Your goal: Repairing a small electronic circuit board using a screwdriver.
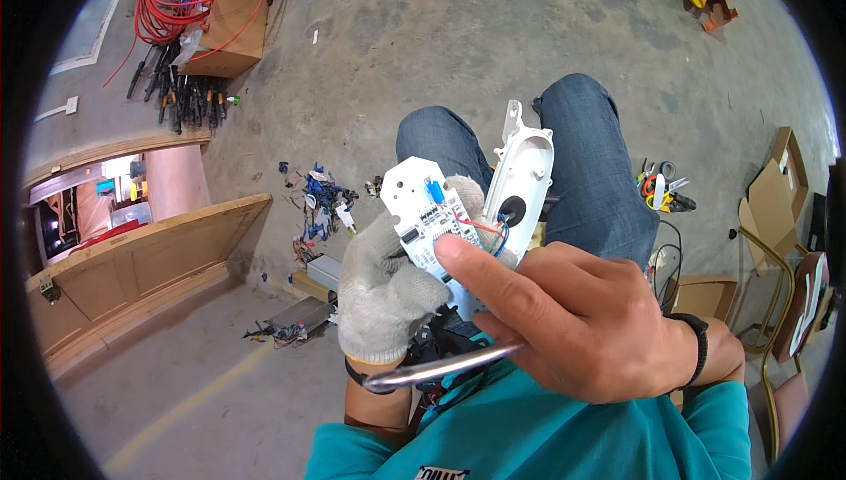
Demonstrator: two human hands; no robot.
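My left hand [385,282], in a pale knitted work glove, grips a white circuit board [426,235] with small chips and a blue component. Beside the board, a long white plastic housing [518,182] lies tilted over my lap, with gloved fingers behind and against it. Red and blue wires [504,232] run from the board to a black round part [512,210] in the housing. My bare right hand [577,317] rests its index fingertip on the board. Its other fingers curl round a shiny metal tool [445,367] that points left; its kind cannot be made out.
Loose electronic parts [322,203] and metal boxes [300,320] lie on the floor to the left. Pliers and scissors [665,188] are right of my knee. A cardboard box [231,31], red cable [181,4] and a wooden door [150,273] stand left; a chair [784,339] is right.
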